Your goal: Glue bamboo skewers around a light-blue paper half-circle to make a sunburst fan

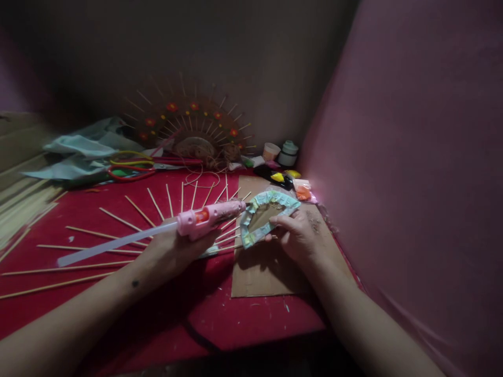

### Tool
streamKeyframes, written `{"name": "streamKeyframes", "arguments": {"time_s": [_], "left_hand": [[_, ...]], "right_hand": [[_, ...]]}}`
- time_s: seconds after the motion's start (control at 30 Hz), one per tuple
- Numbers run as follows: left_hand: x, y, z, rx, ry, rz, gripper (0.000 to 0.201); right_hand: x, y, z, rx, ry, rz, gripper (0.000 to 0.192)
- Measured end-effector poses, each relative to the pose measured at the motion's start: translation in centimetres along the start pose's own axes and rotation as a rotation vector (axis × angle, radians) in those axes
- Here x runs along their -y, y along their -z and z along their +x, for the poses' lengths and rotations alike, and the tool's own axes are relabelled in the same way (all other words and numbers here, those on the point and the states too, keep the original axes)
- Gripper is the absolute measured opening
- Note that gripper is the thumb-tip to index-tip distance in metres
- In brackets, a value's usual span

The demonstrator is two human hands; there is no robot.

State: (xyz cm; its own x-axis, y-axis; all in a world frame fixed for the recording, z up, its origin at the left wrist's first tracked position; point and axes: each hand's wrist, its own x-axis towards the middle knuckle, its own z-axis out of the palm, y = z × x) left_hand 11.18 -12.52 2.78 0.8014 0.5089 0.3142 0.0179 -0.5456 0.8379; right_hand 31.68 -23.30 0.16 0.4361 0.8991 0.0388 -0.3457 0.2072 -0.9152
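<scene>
The glue gun [208,215] lies level in my left hand [168,251], its long axis running left to right, nozzle pointing right at the paper ring [267,214]. A clear glue stick [113,243] juts from its back toward the table's left edge. My left fingers wrap the handle, mostly hidden beneath it. My right hand [301,238] pinches the ring's lower edge above the cardboard [267,272] near the red table's [98,209] right edge. Wooden skewers [118,220] fan out behind; dim clutter at the back edge is hard to make out.
</scene>
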Motion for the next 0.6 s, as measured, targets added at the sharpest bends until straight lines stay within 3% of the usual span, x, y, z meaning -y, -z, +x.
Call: {"name": "streamKeyframes", "arguments": {"time_s": [0.13,0.3,0.6], "left_hand": [[0.31,0.12,-0.04,0.041,-0.007,0.062,0.042],[0.98,-0.26,-0.18,-0.030,0.005,0.075,0.045],[0.66,0.05,-0.23,0.037,0.008,0.092,0.049]], "right_hand": [[-0.16,0.28,0.12,0.008,0.003,-0.009,0.017],[-0.29,0.71,0.38,-0.013,0.028,-0.028,0.014],[0.37,0.04,0.30,-0.038,0.003,0.008,0.016]]}}
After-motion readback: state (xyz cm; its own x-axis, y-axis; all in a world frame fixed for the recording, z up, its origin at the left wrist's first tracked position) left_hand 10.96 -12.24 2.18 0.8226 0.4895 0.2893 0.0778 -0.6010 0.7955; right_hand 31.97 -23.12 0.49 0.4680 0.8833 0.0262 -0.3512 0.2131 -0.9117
